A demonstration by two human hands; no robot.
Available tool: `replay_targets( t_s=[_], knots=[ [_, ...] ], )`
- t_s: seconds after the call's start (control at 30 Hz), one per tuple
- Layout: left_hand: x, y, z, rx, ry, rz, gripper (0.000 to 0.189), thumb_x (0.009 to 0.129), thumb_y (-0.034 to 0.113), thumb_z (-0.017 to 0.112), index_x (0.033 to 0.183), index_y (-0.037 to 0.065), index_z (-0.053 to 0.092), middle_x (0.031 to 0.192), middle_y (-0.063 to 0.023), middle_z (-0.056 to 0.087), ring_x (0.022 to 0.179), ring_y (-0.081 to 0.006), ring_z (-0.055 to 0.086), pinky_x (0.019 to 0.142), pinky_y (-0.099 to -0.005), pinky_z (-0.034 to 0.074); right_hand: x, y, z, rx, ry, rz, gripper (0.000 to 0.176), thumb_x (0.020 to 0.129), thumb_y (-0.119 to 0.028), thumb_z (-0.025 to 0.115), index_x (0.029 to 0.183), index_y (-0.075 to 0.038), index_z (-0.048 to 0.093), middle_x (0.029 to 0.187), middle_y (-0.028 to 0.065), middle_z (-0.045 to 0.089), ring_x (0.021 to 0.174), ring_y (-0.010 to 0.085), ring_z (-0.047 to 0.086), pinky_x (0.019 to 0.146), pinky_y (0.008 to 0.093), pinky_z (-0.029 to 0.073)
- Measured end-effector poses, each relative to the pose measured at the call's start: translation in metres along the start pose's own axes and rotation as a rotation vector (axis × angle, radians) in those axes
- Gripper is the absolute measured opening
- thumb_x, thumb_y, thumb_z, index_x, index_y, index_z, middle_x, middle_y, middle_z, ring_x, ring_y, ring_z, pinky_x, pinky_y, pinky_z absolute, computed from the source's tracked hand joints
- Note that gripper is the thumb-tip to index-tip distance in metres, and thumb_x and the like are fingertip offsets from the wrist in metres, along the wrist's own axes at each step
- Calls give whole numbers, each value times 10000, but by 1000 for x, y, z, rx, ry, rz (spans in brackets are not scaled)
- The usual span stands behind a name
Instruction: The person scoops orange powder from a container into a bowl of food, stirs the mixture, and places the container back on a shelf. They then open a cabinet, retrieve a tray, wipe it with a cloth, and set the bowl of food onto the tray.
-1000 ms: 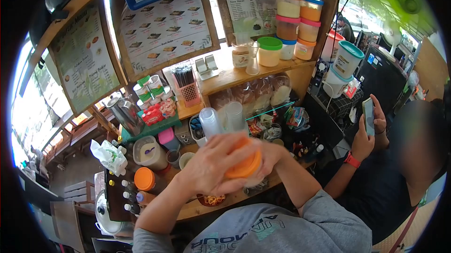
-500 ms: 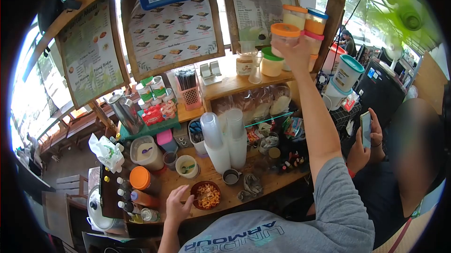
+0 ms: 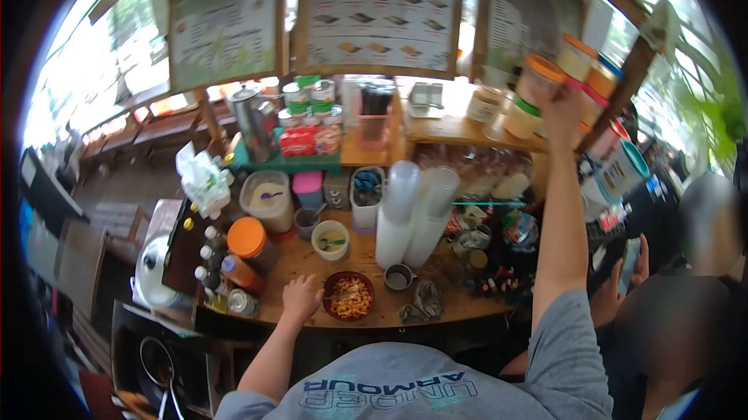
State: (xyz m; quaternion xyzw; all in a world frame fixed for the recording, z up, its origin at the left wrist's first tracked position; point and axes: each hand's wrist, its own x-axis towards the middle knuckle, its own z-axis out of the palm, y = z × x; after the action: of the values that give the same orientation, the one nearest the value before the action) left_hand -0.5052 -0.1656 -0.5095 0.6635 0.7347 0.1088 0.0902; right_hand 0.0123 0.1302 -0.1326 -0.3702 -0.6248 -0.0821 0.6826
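Note:
My right hand [image 3: 562, 107] reaches up to the shelf at the right, its fingers against the orange-lidded container [image 3: 541, 77], which sits on top of a green-lidded container [image 3: 523, 116]. My left hand [image 3: 302, 296] is over the wooden counter with its fingers apart, holding nothing, just left of a brown bowl [image 3: 368, 312] of orange-coloured food. A metal cup [image 3: 399, 277] and a crumpled grey cloth [image 3: 421, 303] lie to the right of the bowl.
Tall stacks of plastic cups [image 3: 396, 217] rise mid-counter. Bottles and an orange-lidded jar [image 3: 247, 238] are at the left. Beside me at the right, another person holds a phone [image 3: 629, 266]. Menu boards [image 3: 379, 11] hang ahead.
The view has turned and the scene sits differently in it. My right hand stays at the orange-lidded container. My left hand has come down nearer the counter beside the bowl.

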Motion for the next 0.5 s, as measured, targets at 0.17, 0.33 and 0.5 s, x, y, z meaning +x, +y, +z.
replay_targets(
  t_s=[0.17, 0.33, 0.5],
  knots=[
    [8, 5, 6, -113, -130, -100, 401, 885, 310, 752, 1215, 89, 697, 1120, -177, 741, 1043, -378, 707, 891, -498, 563, -76, -52, -31, -123, 290, 215, 327, 940, -236, 799, 1084, 8, 636, 948, 38, 658, 866, 118, 616, 747, 274, 497],
    [30, -3, 29, -53, -260, -51, 268, 887, 301, 740, 1012, 64, 758, 1014, -196, 751, 963, -404, 726, 814, -509, 594, -230, -120, -23, 190, -13, 359, 92, 1001, -79, 679, 1036, 3, 656, 896, -14, 648, 775, 57, 569, 701, 236, 479],
    [36, 21, 19, 94, -352, 124, 163, 882, 176, 690, 888, 30, 762, 956, -192, 757, 905, -396, 746, 778, -492, 610, -379, -203, 18, 0, -882, 789, 236, 966, -244, 711, 1009, -16, 759, 777, 73, 741, 704, 113, 691, 653, 305, 551]
  ],
)
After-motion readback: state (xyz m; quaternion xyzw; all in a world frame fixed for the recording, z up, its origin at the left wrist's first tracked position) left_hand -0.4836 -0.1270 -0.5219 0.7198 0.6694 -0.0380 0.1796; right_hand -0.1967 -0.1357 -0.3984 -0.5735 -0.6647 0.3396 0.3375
